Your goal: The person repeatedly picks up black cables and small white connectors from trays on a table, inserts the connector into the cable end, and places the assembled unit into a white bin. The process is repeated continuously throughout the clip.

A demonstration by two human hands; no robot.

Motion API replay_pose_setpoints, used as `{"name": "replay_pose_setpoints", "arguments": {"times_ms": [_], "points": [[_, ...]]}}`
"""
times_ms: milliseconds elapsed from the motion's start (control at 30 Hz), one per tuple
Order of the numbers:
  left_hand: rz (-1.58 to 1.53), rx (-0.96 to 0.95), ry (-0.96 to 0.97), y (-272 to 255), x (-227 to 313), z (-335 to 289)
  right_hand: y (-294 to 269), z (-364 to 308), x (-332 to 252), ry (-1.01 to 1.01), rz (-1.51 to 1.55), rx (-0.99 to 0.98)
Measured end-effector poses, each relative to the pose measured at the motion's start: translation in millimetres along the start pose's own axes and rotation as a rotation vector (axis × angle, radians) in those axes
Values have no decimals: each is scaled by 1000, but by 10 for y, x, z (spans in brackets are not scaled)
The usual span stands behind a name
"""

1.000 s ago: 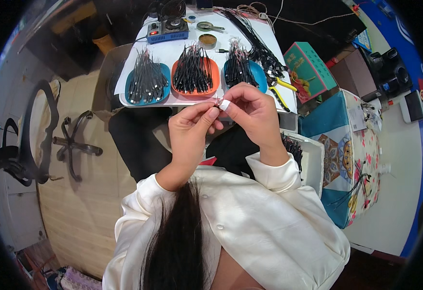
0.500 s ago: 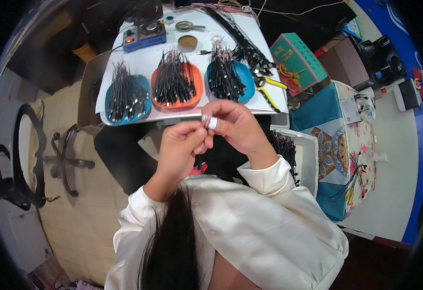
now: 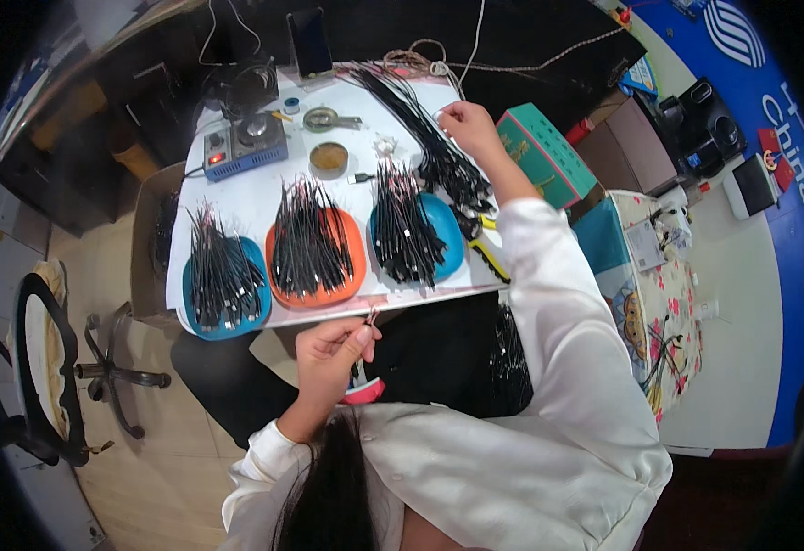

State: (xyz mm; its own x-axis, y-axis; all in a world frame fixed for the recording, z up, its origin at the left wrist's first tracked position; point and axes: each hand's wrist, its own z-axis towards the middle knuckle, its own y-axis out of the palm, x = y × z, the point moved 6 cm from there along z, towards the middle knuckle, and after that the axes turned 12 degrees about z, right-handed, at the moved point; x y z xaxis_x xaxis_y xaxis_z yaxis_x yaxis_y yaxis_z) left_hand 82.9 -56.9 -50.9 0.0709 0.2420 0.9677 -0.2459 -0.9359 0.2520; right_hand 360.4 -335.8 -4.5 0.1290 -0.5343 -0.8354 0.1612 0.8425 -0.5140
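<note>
My left hand (image 3: 327, 360) is closed in front of the table's near edge, pinching a thin black cable (image 3: 372, 317) whose reddish wire ends stick up past the thumb. My right hand (image 3: 469, 129) reaches to the back right of the table, beside a long bundle of black cables (image 3: 411, 115). Its fingers are curled together, and what is in them, if anything, is too small to make out. Short black cables with bare pinkish ends lie heaped in a left blue tray (image 3: 255, 252), an orange tray (image 3: 356, 266) and a right blue tray (image 3: 445, 220).
A blue heating unit (image 3: 246, 147) with a lit red switch stands at the back left. Near it are a round tin (image 3: 329, 160) and a small metal dish (image 3: 319, 118). Yellow-handled pliers (image 3: 489, 261) lie at the right edge, by a green box (image 3: 549, 156).
My right hand has left my left hand and moved forward to the back of the table. The left hand stays low with the cable. The view has shifted, showing more of the table's back.
</note>
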Motion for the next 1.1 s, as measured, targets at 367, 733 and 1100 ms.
{"name": "replay_pose_setpoints", "arguments": {"times_ms": [367,733,1100], "points": [[-74,150,-108,-466,-89,-25,636,1173,676,219,-698,-135],[-256,115,-15,-274,-17,-159,-350,747,-670,174,243,-109],[-306,138,133,-140,711,81,58,-2254,-1526,-109,695,-193]]}}
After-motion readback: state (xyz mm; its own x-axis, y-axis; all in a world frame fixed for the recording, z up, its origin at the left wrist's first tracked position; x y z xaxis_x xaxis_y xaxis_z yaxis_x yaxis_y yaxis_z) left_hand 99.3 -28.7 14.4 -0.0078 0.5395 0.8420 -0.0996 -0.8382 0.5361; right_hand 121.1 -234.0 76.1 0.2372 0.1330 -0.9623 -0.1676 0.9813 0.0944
